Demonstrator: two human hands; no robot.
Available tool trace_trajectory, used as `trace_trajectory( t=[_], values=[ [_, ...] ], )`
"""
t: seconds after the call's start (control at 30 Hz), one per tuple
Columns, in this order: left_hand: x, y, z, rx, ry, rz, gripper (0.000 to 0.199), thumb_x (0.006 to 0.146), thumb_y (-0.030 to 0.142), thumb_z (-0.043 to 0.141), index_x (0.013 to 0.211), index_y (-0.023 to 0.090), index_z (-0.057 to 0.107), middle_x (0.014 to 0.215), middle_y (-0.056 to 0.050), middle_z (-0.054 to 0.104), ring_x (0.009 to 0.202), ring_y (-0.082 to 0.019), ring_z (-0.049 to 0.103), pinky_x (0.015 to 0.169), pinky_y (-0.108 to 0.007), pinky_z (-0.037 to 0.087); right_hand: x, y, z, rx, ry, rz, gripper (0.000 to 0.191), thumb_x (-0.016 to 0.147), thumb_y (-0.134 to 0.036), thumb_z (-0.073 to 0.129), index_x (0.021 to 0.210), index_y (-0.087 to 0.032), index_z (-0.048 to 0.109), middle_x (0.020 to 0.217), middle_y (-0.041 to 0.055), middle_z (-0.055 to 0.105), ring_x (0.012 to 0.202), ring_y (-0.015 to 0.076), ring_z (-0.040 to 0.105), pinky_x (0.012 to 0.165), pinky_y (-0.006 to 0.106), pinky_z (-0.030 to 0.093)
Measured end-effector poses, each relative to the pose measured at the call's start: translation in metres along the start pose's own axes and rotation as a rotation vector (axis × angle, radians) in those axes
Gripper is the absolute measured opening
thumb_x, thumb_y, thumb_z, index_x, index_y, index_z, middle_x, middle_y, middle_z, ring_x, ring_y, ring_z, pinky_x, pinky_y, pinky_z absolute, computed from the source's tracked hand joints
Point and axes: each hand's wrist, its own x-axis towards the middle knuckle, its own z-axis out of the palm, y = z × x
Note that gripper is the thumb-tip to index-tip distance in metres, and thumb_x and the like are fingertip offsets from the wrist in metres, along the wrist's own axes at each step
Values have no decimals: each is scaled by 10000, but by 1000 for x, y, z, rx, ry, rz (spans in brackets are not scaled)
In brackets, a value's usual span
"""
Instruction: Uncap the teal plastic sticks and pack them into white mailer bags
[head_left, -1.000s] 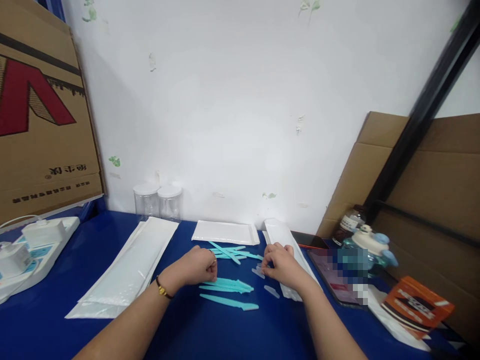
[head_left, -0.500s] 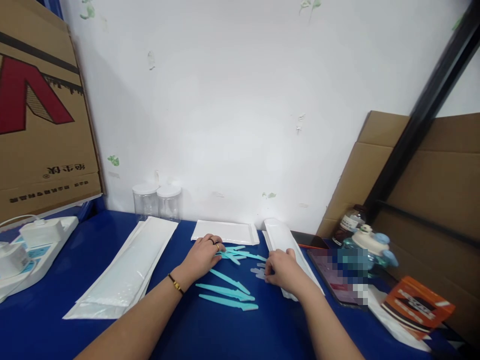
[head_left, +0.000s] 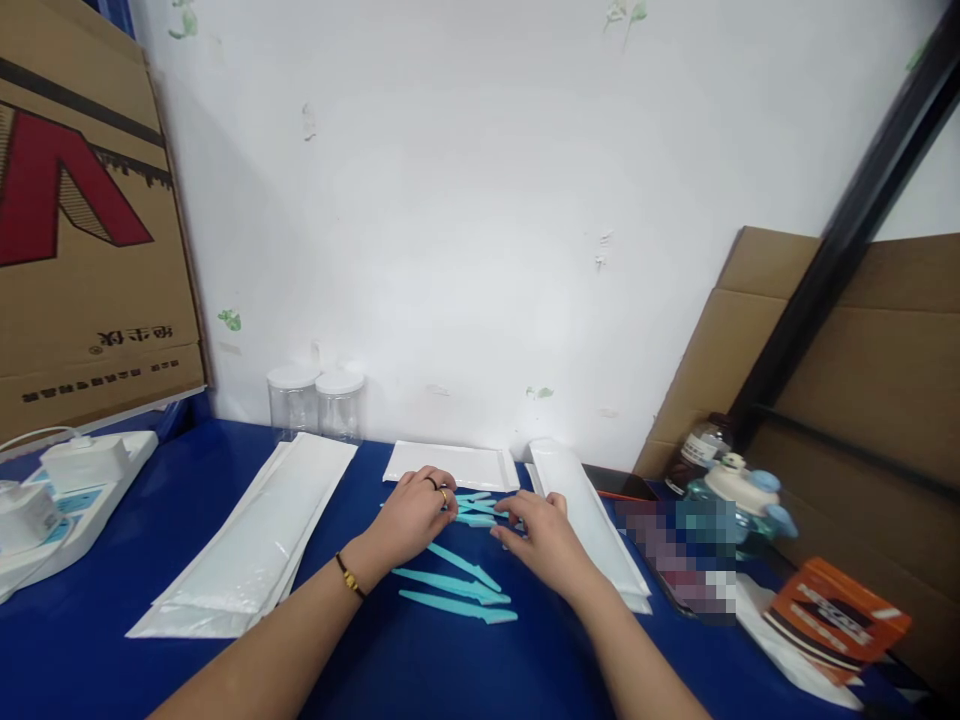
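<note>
If judged by look, light, stiff, slightly slippery; best pinched mid-length: sticks [head_left: 454,606] on table [head_left: 397,675], near left hand [head_left: 415,512], curled, with hold unclear, and right hand [head_left: 546,538], open.

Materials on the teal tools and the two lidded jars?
Teal tools: likely molded plastic, fairly matte; even color throughout, slim shaped outlines.
Jars: clear and smooth, since the wall shows through; plastic or glass, can't tell. Lids: opaque white, probably plastic.
</note>
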Motion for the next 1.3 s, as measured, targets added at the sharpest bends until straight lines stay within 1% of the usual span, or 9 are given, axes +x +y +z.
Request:
trace_trajectory(
  t=[0.1,0.27,0.4,0.47,0.57,0.73,0.97,1.17,1.3],
  values=[
    [-2,9,-8,-32,-48,7,156,822,213,487,764,213,632,976,-17,588,969,-186,484,820,-315,350,0,-2,0,2,-77,-33,180,849,-320,516,743,-220,623,757,-14,613,755,149,542,758,322,235],
    [-5,8,-16,-85,-168,-51,155,778,208,505,705,211,642,876,-3,623,900,-176,509,810,-302,347,-3,15,-23,13,-171,16,202,822,-329,538,702,-226,664,749,-8,645,784,167,546,790,339,232],
    [-9,8,-18,-181,-361,-87,115,715,245,557,675,224,663,803,8,644,875,-172,527,826,-273,355,-6,29,-30,-29,-307,94,162,688,-365,669,600,-230,687,710,-5,662,723,168,557,802,348,229],
    [-10,10,-18,-195,-398,-103,111,705,263,565,679,227,667,791,7,650,874,-176,531,814,-264,362,-6,32,-25,-95,-332,125,157,620,-356,722,552,-221,680,682,2,659,688,167,553,792,352,227],
    [-9,11,-16,-200,-353,-161,123,697,324,597,753,243,671,831,4,649,886,-187,538,773,-263,374,-5,34,-20,-161,-280,166,147,599,-356,734,583,-220,681,678,11,652,684,181,549,771,353,224],
    [-3,-7,-8,-36,-158,-200,164,752,310,583,890,264,658,914,-16,629,939,-208,534,799,-302,360,-1,30,-17,-142,-111,149,145,771,-288,562,700,-231,674,721,15,628,727,175,542,745,336,228],
    [-1,-24,9,55,-139,-134,148,774,318,582,896,276,655,937,-15,633,958,-215,527,793,-311,356,8,14,19,-141,-105,-47,198,835,-257,513,1007,-289,605,906,17,588,876,180,532,786,339,237],
    [0,-34,15,40,-159,-148,191,829,224,478,892,253,655,886,-12,664,906,-190,553,802,-308,352,14,5,31,-298,-94,-130,84,849,-223,507,815,-193,577,882,23,566,890,176,512,804,348,230],
    [0,-32,11,39,-71,-143,247,856,194,432,976,257,639,991,-25,648,968,-199,532,829,-326,345,13,4,29,-348,-59,-188,132,839,-147,465,765,-173,571,834,36,562,856,177,502,814,356,229]
  ],
)
